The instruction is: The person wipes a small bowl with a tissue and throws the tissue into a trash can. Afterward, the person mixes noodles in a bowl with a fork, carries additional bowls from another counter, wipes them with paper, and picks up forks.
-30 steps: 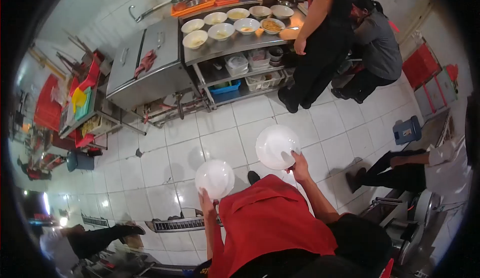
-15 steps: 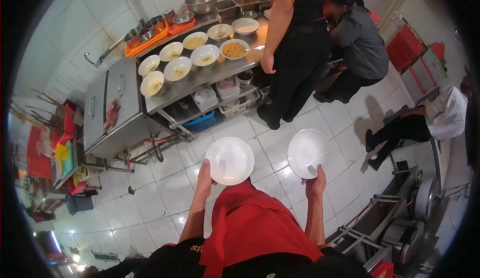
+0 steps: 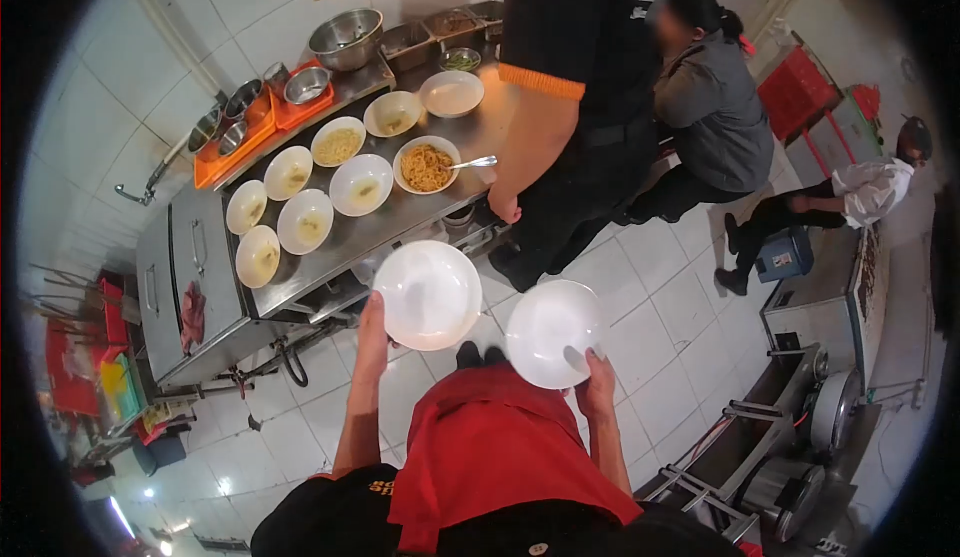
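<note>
A white bowl (image 3: 427, 295) with nothing in it is gripped at its left rim by my left hand (image 3: 370, 345), thumb along the edge. My right hand (image 3: 597, 385) holds a second white bowl (image 3: 550, 329) by its lower right rim, with the thumb reaching over the inside. Both bowls are above the floor in front of my red apron, a small gap between them. Beyond them, several white bowls (image 3: 305, 222) with a little liquid or food stand on the steel counter (image 3: 290, 292). One noodle bowl (image 3: 427, 164) there has a spoon in it.
A person in black (image 3: 590, 107) stands at the counter's right end, an arm hanging near its edge. Another person in grey (image 3: 715, 117) bends behind; one in white (image 3: 870, 192) sits farther right. An orange tray (image 3: 235, 157) holds metal cups. Pots (image 3: 785, 492) stand at lower right.
I am closer to the counter. Both bowls have come nearer to each other, the right one moving left. Both hands keep hold of them.
</note>
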The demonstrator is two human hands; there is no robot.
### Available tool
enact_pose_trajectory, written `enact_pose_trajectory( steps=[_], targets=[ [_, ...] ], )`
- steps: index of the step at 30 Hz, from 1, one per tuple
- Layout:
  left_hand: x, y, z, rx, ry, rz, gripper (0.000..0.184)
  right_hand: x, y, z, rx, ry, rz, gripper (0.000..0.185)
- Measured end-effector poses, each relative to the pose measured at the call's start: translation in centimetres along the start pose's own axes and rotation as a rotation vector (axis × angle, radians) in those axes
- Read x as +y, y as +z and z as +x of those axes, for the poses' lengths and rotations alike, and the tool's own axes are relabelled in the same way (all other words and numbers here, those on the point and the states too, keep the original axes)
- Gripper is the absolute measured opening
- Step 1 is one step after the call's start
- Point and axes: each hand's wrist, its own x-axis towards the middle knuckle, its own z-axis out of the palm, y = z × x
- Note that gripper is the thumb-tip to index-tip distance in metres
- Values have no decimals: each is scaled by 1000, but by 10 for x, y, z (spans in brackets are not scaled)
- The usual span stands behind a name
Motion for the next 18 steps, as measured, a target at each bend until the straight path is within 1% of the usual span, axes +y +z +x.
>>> enact_pose_trajectory(
  steps=[1,2,4,5,6,7,8,10,11,12,14,15,16,18],
  targets=[
    [2,-8,8,17,-4,-17,58,0,5,14,-29,72,-11,48],
    [3,-14,14,40,-6,-42,63,-4,12,27,-42,92,-24,48],
    [13,-32,15,38,3,6,68,-17,43,46,-142,212,-33,49],
    [20,-38,13,99,-10,-7,69,-24,59,56,-155,226,-34,49],
    [28,-40,11,114,-12,0,69,-30,76,64,-219,264,-8,50],
    [38,-42,10,187,14,-31,67,-33,91,71,-280,298,16,52],
    [47,-41,10,260,41,-72,65,-33,104,80,-288,305,9,52],
    [60,-42,11,409,94,-163,62,-30,132,97,-395,342,-62,58],
    [63,-46,13,483,115,-208,61,-23,143,107,-453,348,-48,61],
    [65,-50,14,558,134,-251,61,-23,156,112,-456,359,-63,61],
    [62,-71,25,573,154,-195,60,-22,187,120,-524,366,-3,62],
    [57,-82,32,541,164,-192,60,-25,203,124,-523,319,-2,59],
    [56,-94,40,499,175,-184,60,-20,215,131,-508,320,6,59],
    [59,-103,58,464,184,-170,59,-14,235,147,-387,256,2,45]
  ],
)
